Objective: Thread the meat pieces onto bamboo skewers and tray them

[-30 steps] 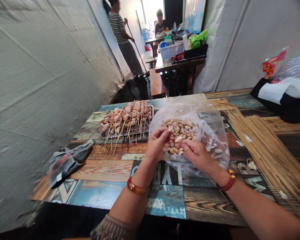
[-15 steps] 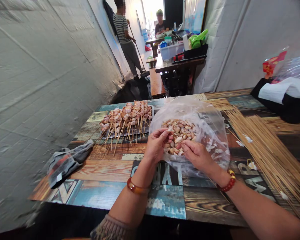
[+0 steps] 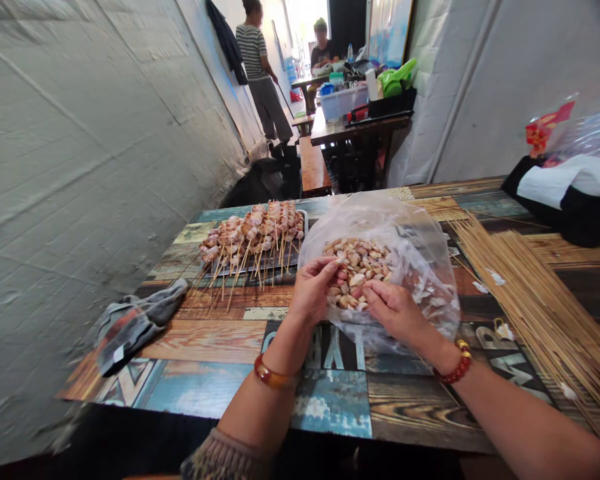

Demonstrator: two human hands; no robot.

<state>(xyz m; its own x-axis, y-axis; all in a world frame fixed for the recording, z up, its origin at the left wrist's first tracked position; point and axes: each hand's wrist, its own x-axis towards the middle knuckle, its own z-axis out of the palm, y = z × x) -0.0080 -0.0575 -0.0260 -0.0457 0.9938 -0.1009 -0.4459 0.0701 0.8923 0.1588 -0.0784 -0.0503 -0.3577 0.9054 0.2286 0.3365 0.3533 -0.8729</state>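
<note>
Over an open clear plastic bag (image 3: 325, 223) of unpeeled garlic cloves (image 3: 365, 257), my two hands work close together. My left hand (image 3: 316, 283) pinches a pale garlic clove (image 3: 341, 259) between thumb and fingers. A little lower and to the right, my right hand (image 3: 393, 308) is closed on a thin bamboo skewer (image 3: 453, 395). Most of that skewer is hidden by the hand and wrist; only its rear part shows below the forearm. To the left, garlic skewers (image 3: 260, 227) lie piled on a metal tray (image 3: 306, 220), their bare ends towards me.
Loose bamboo skewers (image 3: 535, 300) spread over the table's right side, with bits of garlic skin. A grey cloth (image 3: 135, 323) lies at the left edge. A black bag (image 3: 580, 213) sits at the far right. Two people (image 3: 255, 60) are in the background, beyond a bench (image 3: 314, 167).
My hands and the things on the table look the same. In the background, the standing person in the striped top has shifted slightly right.
</note>
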